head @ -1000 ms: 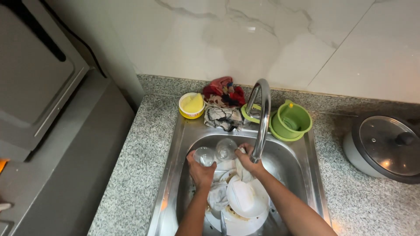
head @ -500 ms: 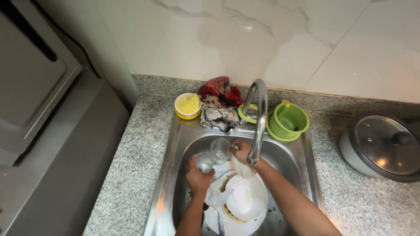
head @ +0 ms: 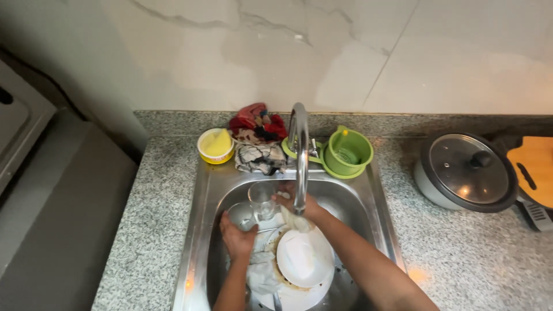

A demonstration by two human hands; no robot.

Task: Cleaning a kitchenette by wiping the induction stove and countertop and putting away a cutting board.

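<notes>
Both my hands are down in the steel sink (head: pixel 199 224). My left hand (head: pixel 236 241) grips a clear glass (head: pixel 240 213) that lies tilted near the sink's left wall. My right hand (head: pixel 295 205) sits under the curved tap (head: pixel 300 155) and holds a second clear glass (head: pixel 262 198), which stands upright just behind the first; a pale cloth shows under its palm. In front of the hands lie stacked white plates (head: pixel 304 257) with brown residue, and a white cloth (head: pixel 262 270).
Behind the sink stand a yellow tub (head: pixel 215 145), bunched patterned rags (head: pixel 258 138) and a green strainer bowl (head: pixel 347 152). A grey pot with a glass lid (head: pixel 466 171) and an orange board (head: pixel 533 167) sit on the granite counter at right. A grey appliance (head: pixel 34 190) stands at left.
My view has swung to the right, bringing the orange board in. Both hands have lowered the glasses deeper into the sink, and the glass in my right hand now stands upright.
</notes>
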